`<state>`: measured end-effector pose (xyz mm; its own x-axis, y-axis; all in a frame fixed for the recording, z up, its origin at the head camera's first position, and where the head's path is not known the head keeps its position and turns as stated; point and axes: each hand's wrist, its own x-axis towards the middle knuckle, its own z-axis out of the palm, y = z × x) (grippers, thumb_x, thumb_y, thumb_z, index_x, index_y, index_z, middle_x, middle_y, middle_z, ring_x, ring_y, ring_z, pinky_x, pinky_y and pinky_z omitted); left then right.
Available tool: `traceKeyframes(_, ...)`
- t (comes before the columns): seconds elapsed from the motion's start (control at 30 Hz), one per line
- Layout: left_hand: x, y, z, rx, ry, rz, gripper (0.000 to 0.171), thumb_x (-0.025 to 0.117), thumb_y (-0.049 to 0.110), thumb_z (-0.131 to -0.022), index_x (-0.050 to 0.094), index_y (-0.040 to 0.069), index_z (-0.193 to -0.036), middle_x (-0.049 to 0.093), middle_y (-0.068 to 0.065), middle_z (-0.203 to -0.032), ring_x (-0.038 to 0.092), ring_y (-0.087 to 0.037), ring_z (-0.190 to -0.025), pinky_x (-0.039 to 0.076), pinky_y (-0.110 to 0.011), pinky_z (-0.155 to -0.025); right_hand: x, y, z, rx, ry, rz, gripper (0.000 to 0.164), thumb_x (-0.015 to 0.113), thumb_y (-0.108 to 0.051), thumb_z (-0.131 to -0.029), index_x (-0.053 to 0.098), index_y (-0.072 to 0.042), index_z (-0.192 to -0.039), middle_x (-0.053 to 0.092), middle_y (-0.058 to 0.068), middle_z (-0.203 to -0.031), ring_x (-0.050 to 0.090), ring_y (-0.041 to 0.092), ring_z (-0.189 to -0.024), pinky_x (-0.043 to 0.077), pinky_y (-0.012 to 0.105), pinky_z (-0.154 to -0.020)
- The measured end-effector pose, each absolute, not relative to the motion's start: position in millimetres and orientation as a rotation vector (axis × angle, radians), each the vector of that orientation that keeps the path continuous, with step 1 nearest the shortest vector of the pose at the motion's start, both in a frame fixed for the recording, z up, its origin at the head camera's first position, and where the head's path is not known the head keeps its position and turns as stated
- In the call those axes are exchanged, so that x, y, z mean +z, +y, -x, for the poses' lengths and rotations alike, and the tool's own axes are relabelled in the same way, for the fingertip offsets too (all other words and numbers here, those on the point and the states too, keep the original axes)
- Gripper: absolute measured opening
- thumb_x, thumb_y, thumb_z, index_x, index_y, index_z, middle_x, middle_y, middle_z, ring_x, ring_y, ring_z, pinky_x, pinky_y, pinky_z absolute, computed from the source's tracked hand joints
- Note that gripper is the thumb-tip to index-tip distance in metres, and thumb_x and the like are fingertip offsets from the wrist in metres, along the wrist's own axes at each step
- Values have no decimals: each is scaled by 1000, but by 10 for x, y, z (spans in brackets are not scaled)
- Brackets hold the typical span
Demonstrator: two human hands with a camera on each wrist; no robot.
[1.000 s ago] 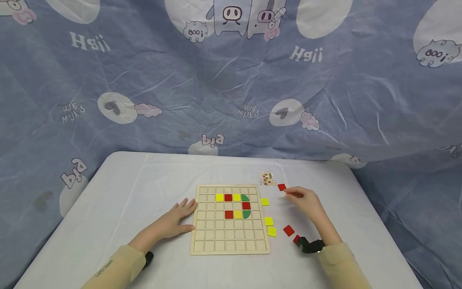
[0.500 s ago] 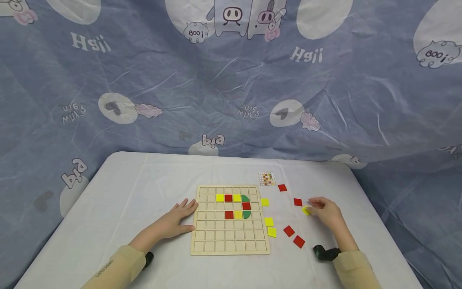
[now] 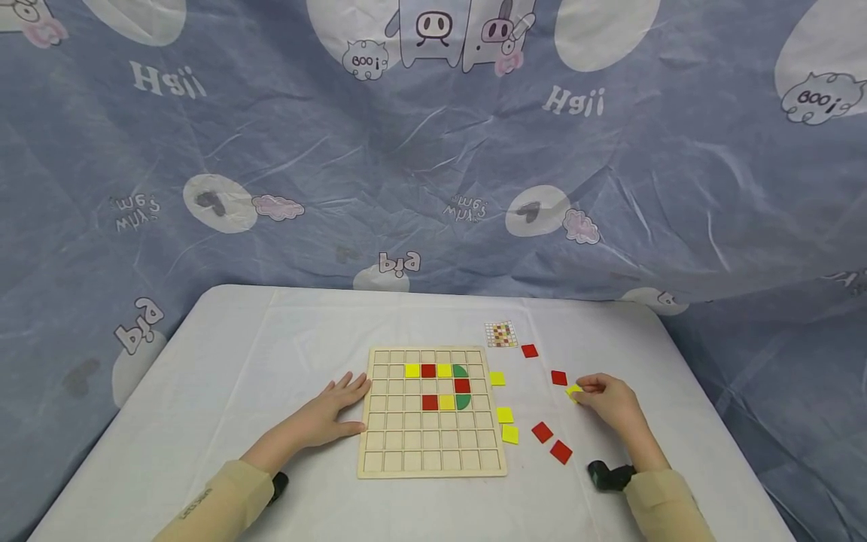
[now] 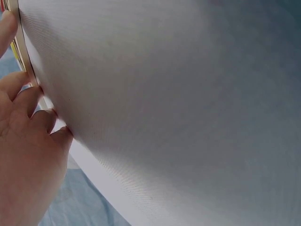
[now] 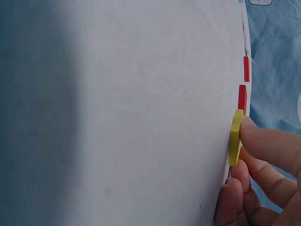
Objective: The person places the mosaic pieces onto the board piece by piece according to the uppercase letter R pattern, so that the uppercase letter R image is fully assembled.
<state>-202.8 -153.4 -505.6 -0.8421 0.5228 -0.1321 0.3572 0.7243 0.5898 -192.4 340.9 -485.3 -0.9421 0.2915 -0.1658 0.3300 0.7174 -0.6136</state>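
A wooden grid board (image 3: pixel 433 459) lies on the table, with several red and yellow square tiles and two green rounded pieces (image 3: pixel 460 371) in its cells. My left hand (image 3: pixel 335 414) rests with spread fingers along the board's left edge; its fingertips (image 4: pixel 14 80) touch that edge in the left wrist view. Off to the right of the board, my right hand (image 3: pixel 612 399) pinches a yellow square tile (image 5: pixel 234 139) between thumb and finger, low over the tabletop. Just beyond that tile lies a red square tile (image 3: pixel 558 378).
A small printed pattern card (image 3: pixel 501 334) lies behind the board's right corner, with another red tile (image 3: pixel 530 351) beside it. Yellow tiles (image 3: pixel 504 415) line the board's right side. Two more red tiles (image 3: pixel 542 432) lie nearer the front. A patterned blue cloth (image 3: pixel 433 150) hangs behind the table.
My right hand has left the red tile near the card, moved right and toward me, and closed its fingers on the yellow tile. The left hand and board have stayed put.
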Motion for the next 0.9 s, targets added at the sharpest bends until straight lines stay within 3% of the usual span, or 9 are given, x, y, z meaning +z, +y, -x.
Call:
traceKeyframes(0.3, -5047, -1528, 2025, 825, 2635, -694, 79, 71, 35, -89, 34, 6, -153, 26, -14, -161, 13, -39, -152, 10, -58, -123, -4820, 3365, 1898, -1012, 2853, -538, 35, 76, -12, -84, 64, 8, -111, 66, 18, -94, 59, 26, -84, 52, 29, -69)
traceKeyframes(0.53, -5060, -1521, 2030, 800, 2640, -662, 79, 71, 36, -89, 34, 9, -153, 25, -10, -162, 12, -36, -153, 10, -56, -124, -4748, 3272, 1911, -1017, 2861, -476, 30, 78, -12, -83, 66, 5, -104, 64, 12, -87, 56, 23, -80, 48, 25, -65)
traceKeyframes(0.9, -5031, -1522, 2014, 814, 2639, -672, 79, 71, 36, -89, 35, 7, -153, 26, -13, -162, 13, -38, -152, 10, -57, -124, -4451, 2670, 2000, -1243, 2801, -304, 25, 80, -14, -82, 71, -3, -103, 72, 8, -93, 63, 16, -81, 52, 25, -71)
